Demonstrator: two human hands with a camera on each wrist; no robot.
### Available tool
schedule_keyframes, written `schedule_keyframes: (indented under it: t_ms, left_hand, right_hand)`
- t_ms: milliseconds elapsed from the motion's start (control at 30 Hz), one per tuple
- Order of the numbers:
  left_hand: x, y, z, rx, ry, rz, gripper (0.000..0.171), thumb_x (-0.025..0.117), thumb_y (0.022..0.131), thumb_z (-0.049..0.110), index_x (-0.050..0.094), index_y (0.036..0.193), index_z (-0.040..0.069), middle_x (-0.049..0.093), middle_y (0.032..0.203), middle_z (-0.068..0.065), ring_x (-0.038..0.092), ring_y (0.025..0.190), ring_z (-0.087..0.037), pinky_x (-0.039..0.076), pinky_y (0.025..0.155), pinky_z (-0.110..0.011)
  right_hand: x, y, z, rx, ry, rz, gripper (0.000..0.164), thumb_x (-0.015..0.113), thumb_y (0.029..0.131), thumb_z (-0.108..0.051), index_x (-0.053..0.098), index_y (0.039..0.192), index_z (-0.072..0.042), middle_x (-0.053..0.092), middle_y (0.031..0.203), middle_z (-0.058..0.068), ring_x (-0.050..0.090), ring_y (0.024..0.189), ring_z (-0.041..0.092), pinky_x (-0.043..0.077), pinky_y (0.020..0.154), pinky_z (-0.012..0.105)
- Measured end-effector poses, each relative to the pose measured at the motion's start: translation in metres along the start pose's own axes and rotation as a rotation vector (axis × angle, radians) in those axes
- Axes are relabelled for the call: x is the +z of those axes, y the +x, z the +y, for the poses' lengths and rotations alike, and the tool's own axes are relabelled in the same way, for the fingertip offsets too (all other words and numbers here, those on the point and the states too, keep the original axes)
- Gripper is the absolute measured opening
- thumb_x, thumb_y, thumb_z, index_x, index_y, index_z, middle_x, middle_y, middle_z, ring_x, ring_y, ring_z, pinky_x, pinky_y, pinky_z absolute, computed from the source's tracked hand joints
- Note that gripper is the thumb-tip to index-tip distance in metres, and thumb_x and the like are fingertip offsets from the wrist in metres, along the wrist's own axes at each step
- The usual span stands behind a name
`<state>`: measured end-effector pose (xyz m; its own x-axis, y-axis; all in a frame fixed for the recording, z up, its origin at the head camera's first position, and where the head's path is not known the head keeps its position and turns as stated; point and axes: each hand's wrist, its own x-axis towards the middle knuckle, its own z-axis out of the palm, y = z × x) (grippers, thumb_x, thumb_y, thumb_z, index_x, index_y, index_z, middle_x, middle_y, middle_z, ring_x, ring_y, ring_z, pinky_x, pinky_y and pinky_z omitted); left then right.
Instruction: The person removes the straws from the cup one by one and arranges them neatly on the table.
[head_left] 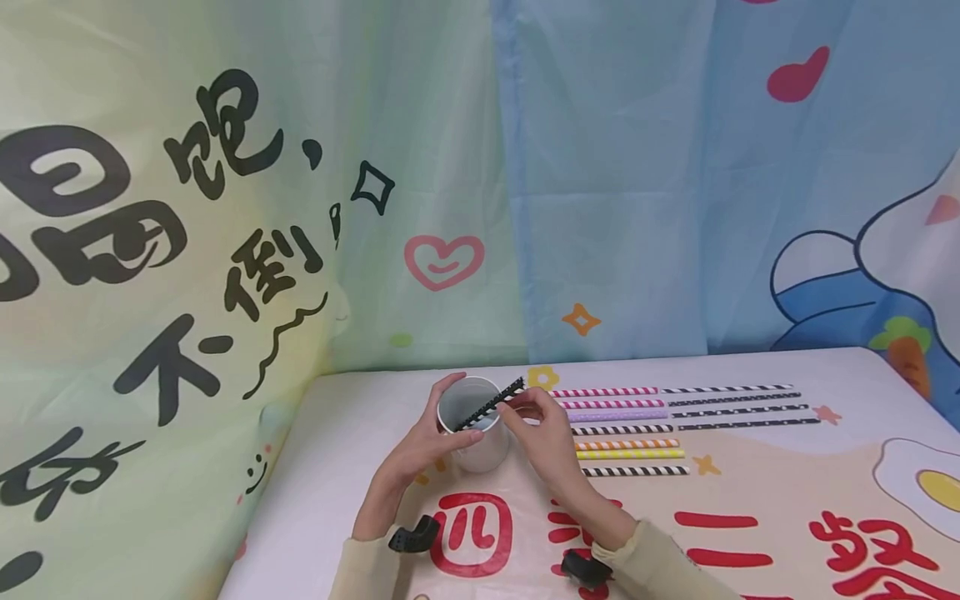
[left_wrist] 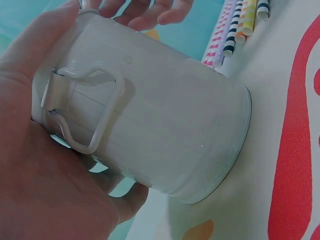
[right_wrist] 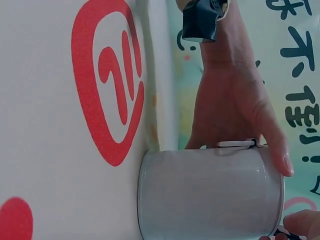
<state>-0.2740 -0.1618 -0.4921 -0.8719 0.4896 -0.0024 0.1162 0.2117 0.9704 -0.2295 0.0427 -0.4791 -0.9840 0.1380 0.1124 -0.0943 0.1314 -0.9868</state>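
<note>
A white enamel-looking mug (head_left: 483,454) is held by my left hand (head_left: 416,446), its fingers and thumb around the rim end. The wire-like handle (left_wrist: 107,120) shows beside that palm in the left wrist view. Between thumb and fingers, my right hand (head_left: 551,433) pinches a black straw with small light marks (head_left: 491,406), whose lower end lies inside the mug's mouth. The straw leans up to the right across the rim. In the right wrist view the mug (right_wrist: 210,192) covers part of the left hand (right_wrist: 225,105).
Right of the mug, striped and dotted paper straws lie in rows: pink (head_left: 607,391), purple (head_left: 622,415), orange (head_left: 630,444), yellow (head_left: 633,455) and black-and-white (head_left: 637,472). Farther right lie several black patterned straws (head_left: 742,413). A printed cloth covers the table (head_left: 322,467); curtains hang behind.
</note>
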Motion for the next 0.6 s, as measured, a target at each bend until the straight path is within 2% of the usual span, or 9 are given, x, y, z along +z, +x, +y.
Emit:
schedule_keyframes:
  t_ms: [200, 600]
  left_hand:
    - [-0.0002, 0.0018, -0.0017, 0.001, -0.005, 0.002, 0.089, 0.077, 0.088, 0.029, 0.018, 0.155, 0.034, 0.036, 0.152, -0.010, 0.038, 0.138, -0.031, 0.036, 0.113, -0.056]
    - [-0.0002, 0.0017, -0.0034, 0.008, -0.004, 0.003, 0.090, 0.077, 0.088, 0.029, 0.018, 0.156, 0.033, 0.035, 0.153, -0.012, 0.038, 0.138, -0.032, 0.038, 0.112, -0.054]
  right_hand:
    - [0.0022, 0.0006, 0.0003, -0.016, 0.018, 0.011, 0.023, 0.075, 0.092, -0.025, 0.068, 0.107, -0.009, 0.069, 0.107, 0.007, 0.064, 0.100, 0.019, 0.051, 0.089, 0.027]
    - [0.0057, 0.0011, -0.0021, -0.008, 0.023, 0.030, 0.020, 0.074, 0.092, -0.020, 0.067, 0.105, -0.007, 0.069, 0.107, 0.009, 0.064, 0.102, 0.024, 0.049, 0.092, 0.034]
